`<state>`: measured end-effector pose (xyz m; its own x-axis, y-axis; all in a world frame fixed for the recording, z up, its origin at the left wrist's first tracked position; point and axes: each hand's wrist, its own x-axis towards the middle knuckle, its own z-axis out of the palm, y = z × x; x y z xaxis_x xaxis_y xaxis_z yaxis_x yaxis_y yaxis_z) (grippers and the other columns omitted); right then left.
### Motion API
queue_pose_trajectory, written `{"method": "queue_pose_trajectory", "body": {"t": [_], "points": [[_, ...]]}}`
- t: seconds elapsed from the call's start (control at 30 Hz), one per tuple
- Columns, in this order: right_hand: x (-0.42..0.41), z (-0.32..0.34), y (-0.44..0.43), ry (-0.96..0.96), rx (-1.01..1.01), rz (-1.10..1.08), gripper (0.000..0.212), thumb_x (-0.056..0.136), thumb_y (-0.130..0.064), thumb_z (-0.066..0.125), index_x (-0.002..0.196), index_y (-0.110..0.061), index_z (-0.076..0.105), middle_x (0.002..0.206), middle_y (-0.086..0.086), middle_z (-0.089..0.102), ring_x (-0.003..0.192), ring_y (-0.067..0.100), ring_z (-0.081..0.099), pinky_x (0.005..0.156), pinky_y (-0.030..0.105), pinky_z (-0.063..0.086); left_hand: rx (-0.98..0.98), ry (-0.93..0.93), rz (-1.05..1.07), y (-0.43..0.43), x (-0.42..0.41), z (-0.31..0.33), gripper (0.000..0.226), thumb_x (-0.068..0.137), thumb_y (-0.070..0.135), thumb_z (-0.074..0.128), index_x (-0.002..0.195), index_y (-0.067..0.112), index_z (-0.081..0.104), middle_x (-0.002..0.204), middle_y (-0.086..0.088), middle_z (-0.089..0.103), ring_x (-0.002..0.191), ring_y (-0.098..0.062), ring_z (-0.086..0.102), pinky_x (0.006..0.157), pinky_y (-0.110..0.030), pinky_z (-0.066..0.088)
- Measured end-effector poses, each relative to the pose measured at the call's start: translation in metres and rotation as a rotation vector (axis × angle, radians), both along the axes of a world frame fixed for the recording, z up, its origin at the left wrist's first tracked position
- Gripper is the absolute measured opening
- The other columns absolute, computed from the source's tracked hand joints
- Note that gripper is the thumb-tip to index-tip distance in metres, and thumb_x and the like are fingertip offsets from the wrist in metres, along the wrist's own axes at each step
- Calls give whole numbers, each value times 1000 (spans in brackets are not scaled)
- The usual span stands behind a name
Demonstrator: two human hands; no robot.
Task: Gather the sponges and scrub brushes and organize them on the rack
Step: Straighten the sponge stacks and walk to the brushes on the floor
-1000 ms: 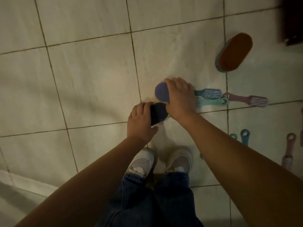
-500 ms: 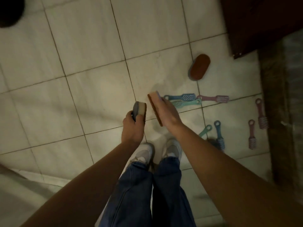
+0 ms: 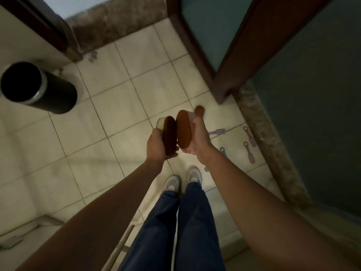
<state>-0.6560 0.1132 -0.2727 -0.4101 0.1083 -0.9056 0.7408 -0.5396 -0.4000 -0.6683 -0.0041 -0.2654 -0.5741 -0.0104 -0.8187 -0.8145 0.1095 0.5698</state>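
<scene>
My left hand [image 3: 157,146] grips an oval sponge [image 3: 168,132] with a dark brown face and a pale yellow back, held on edge. Right beside it, my right hand [image 3: 199,136] holds a second oval sponge [image 3: 183,130] with a brown face and a pinkish back; the two sponges nearly touch. A third brown sponge [image 3: 199,110] lies on the tiled floor beyond them. Small pink brushes [image 3: 217,131] [image 3: 250,133] [image 3: 250,152] and a teal brush [image 3: 223,151] lie on the floor to the right, partly hidden by my right arm. No rack is in view.
A black cylindrical bin [image 3: 37,89] stands at the left. A dark wooden door frame [image 3: 230,81] and a stone threshold [image 3: 269,153] border the floor on the right. My shoes [image 3: 183,180] stand on the tiles below my hands.
I have stood up from the floor with one sponge in each hand, and both hands have risen and turned the sponges brown face toward me. The view has widened to show bin and doorway.
</scene>
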Motion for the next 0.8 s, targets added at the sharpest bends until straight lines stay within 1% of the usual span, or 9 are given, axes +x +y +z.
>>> {"method": "queue_pose_trajectory", "body": {"t": [0.1,0.2,0.27,0.37,0.43,0.5,0.57,0.67,0.8], "points": [[14,66,13,38,37,-30,62,69,-69,56,104,-19,67,95,5,69,90,23,64,66,31,52,38,35,-85,10,4,59,41,95,50,40,101,16,61,85,-10,69,69,-24,67,59,-33,55],[33,115,23,104,162,-19,59,76,-63,57,121,-24,56,111,9,65,97,26,63,61,31,54,69,90,-223,19,8,104,57,87,61,54,122,16,53,105,-10,67,81,-25,72,58,-33,58],[47,144,30,119,206,-66,51,80,-51,62,121,-21,56,111,10,65,96,26,64,63,32,55,85,104,-303,27,12,130,60,83,55,63,125,15,49,111,-10,64,85,-23,71,61,-35,59],[70,185,38,159,200,-190,34,85,-36,65,113,-17,60,102,9,68,92,24,66,65,33,57,124,99,-362,40,21,165,49,86,40,67,123,15,47,110,-10,61,91,-24,67,71,-43,61],[85,206,46,208,231,-236,27,85,-35,63,107,-20,61,98,8,68,89,22,66,66,32,58,150,116,-409,50,26,183,42,86,36,66,117,14,50,108,-11,61,93,-26,66,78,-49,59],[101,224,54,219,297,-267,25,85,-41,60,102,-22,62,97,8,69,88,21,66,76,37,56,170,158,-467,59,32,202,43,85,37,65,117,12,53,110,-14,64,95,-28,66,84,-50,57],[118,245,60,223,360,-341,25,85,-42,57,99,-22,63,98,7,71,88,21,66,86,43,54,201,194,-530,72,39,222,45,84,40,64,118,12,56,109,-14,67,96,-29,67,87,-49,56],[139,269,63,255,425,-470,14,89,-35,56,93,-23,62,92,4,68,85,19,65,88,45,54,205,255,-572,89,49,244,37,87,39,61,116,16,55,101,-5,66,92,-22,65,83,-42,56],[171,300,69,329,493,-659,22,93,-35,53,110,-23,58,103,3,66,93,20,64,82,42,54,246,290,-669,114,70,271,37,86,43,61,113,19,60,104,-5,68,94,-21,66,70,-32,53]]}}
